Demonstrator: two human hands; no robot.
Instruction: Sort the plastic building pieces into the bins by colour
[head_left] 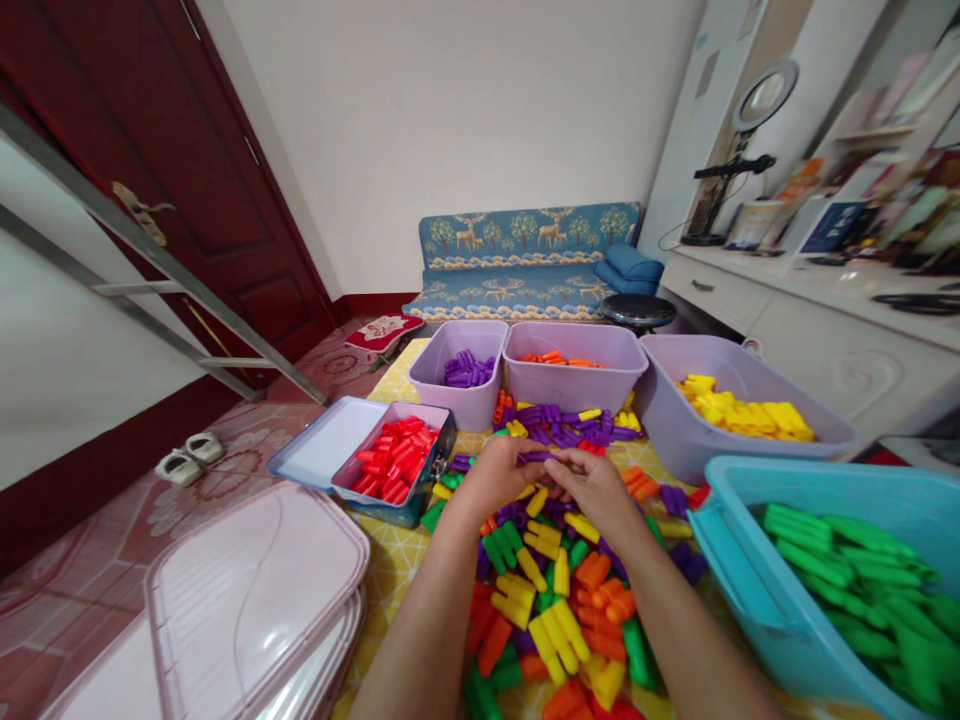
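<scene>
Nearest, below both hands: a loose pile of mixed pieces (559,640) in yellow, orange, green, purple and red, lying on a yellow patterned cloth (386,575). To the right of the hands, close to the viewer: a teal bin (750,580) containing green pieces (847,575). To the left of the hands: stacked pale lids (255,580).

Left hand (499,475) and right hand (592,485) meet just above the pile, fingers bent inward; the 2 hands pinch 1 purple piece (534,457) between their fingertips. Exact finger contact partly hidden.

Left of the hands, near: a hinged box (394,512), lid open, holding red pieces (397,460). Just beyond the hands: more loose pieces, mostly purple, then 3 lilac bins side by side. Left bin (455,405) holds purple, middle bin (574,385) orange, right bin (675,430) yellow.

Farther beyond the hands: a round black stool (637,310), then a blue deer-patterned bench (517,290) against the wall.
</scene>
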